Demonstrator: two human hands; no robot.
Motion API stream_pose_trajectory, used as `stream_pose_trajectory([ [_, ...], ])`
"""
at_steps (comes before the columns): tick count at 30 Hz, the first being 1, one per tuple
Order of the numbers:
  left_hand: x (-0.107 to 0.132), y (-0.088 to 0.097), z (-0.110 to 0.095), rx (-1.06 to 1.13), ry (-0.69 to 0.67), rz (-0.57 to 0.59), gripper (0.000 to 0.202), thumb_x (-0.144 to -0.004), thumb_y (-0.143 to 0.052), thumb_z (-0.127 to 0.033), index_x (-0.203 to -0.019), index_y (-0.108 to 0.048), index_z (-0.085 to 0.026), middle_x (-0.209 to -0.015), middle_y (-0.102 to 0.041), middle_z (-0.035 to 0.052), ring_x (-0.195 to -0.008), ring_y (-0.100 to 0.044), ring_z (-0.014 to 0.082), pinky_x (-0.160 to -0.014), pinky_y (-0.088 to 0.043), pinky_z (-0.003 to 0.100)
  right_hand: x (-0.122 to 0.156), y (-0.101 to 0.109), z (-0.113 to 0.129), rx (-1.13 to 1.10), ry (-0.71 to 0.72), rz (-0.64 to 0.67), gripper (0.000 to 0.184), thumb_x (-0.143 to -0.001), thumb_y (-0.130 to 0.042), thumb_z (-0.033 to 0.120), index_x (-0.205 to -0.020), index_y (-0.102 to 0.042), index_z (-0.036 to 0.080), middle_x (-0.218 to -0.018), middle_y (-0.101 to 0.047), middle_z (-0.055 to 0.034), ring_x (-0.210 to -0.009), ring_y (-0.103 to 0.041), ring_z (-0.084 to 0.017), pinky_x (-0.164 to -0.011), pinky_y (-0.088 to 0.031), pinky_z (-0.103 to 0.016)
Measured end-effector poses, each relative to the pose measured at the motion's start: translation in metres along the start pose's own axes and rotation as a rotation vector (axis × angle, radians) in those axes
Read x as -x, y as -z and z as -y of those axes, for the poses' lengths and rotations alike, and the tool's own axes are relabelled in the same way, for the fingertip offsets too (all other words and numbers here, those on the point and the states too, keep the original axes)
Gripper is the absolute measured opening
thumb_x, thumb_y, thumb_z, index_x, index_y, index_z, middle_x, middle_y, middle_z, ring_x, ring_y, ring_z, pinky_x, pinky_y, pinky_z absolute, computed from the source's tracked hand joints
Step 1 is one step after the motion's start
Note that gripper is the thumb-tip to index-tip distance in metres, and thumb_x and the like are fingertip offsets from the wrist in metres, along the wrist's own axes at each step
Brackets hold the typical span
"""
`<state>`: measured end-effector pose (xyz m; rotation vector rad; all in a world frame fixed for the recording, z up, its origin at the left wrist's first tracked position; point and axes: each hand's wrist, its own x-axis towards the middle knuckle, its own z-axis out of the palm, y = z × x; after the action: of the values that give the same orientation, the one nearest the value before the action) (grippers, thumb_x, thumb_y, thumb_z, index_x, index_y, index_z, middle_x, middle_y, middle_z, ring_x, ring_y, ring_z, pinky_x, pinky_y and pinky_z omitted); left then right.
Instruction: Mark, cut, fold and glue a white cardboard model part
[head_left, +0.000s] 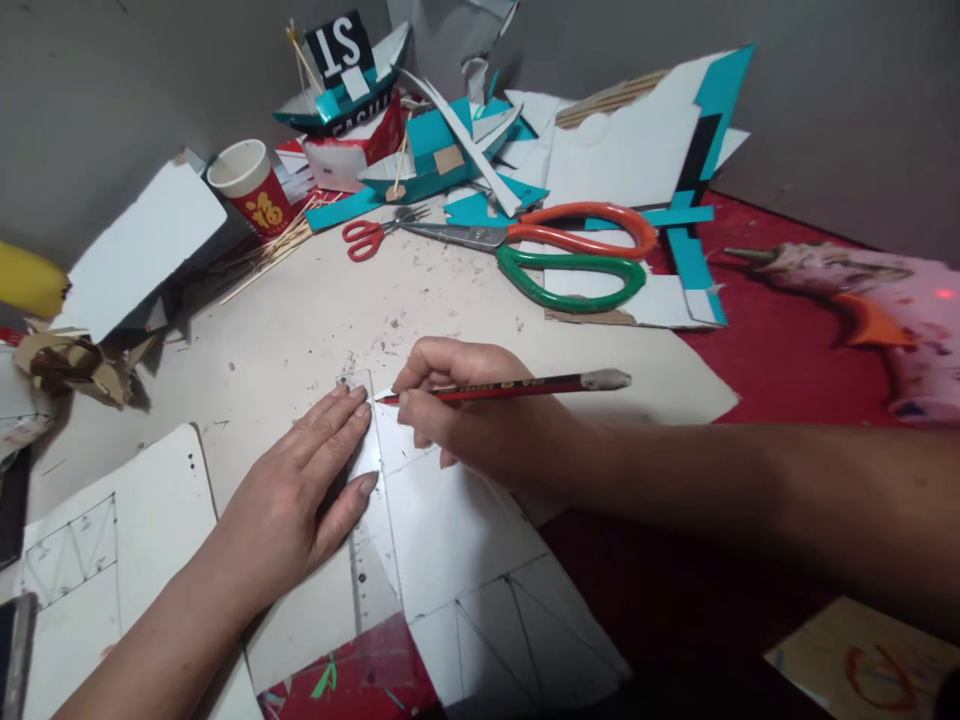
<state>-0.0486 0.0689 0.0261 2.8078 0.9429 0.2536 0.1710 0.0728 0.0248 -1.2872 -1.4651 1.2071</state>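
My left hand lies with its fingers stretched out on a clear plastic ruler, pressing it onto a white sheet marked with pencil lines. Between the fingers of my right hand is a red and black pencil. Its tip touches the sheet beside the ruler's far end, close to my left fingertips. Slanted lines forming triangles show on the sheet's near part. Left of my left arm lies a notebook page with a similar zigzag drawing.
Behind my hands lie big scissors with orange and green handles, and small red scissors. Farther back are a paper cup, wooden sticks, cardboard boats and cardboard scraps. A pink glue gun rests at right.
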Motion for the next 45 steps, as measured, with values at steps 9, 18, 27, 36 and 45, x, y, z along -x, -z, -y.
stream_pose_trajectory([
  [9,0.0005,-0.0011,-0.0008,-0.018,-0.003,-0.023,0.053,-0.093,-0.053,-0.025,-0.142,-0.040,-0.008,-0.147,-0.045,0.0178,-0.140,-0.036,0.0271,-0.111,-0.040,0.048,-0.0001,-0.0032,-0.0018,0.057,-0.010,0.003,0.007,-0.076,-0.056,0.014,-0.071,-0.059,0.019,-0.058,-0.057,0.0048,-0.056,-0.051,-0.010,-0.057,-0.041,-0.025],
  [18,0.0008,-0.0019,-0.0026,-0.031,0.002,-0.023,0.053,-0.094,-0.051,-0.026,-0.143,-0.040,-0.008,-0.148,-0.045,0.0176,-0.139,-0.037,0.0271,-0.110,-0.041,0.049,-0.0010,-0.0062,-0.0010,0.041,-0.041,0.026,0.006,-0.078,-0.057,0.016,-0.072,-0.059,0.019,-0.055,-0.056,0.0055,-0.050,-0.046,-0.009,-0.051,-0.037,-0.023],
  [27,0.0012,-0.0015,-0.0023,-0.039,0.023,-0.003,0.053,-0.094,-0.050,-0.027,-0.142,-0.041,-0.007,-0.149,-0.044,0.0176,-0.140,-0.036,0.0265,-0.112,-0.039,0.047,-0.0009,-0.0061,0.0005,0.103,-0.010,0.008,0.010,-0.076,-0.055,0.012,-0.071,-0.060,0.018,-0.055,-0.056,0.0061,-0.052,-0.046,-0.008,-0.055,-0.038,-0.022],
  [36,0.0010,-0.0017,-0.0024,-0.040,0.017,-0.013,0.052,-0.094,-0.050,-0.027,-0.142,-0.041,-0.008,-0.148,-0.045,0.0179,-0.139,-0.037,0.0269,-0.111,-0.041,0.047,-0.0005,-0.0050,0.0025,0.102,-0.010,0.025,0.011,-0.074,-0.055,0.010,-0.069,-0.060,0.018,-0.055,-0.055,0.0056,-0.053,-0.047,-0.009,-0.055,-0.039,-0.022],
  [45,0.0009,-0.0016,-0.0031,-0.043,0.016,-0.011,0.053,-0.094,-0.051,-0.027,-0.142,-0.040,-0.008,-0.147,-0.045,0.0181,-0.139,-0.037,0.0277,-0.110,-0.041,0.048,0.0005,-0.0035,0.0036,0.095,0.009,0.044,0.012,-0.072,-0.055,0.008,-0.065,-0.059,0.018,-0.058,-0.055,0.0048,-0.057,-0.048,-0.010,-0.059,-0.039,-0.024],
])
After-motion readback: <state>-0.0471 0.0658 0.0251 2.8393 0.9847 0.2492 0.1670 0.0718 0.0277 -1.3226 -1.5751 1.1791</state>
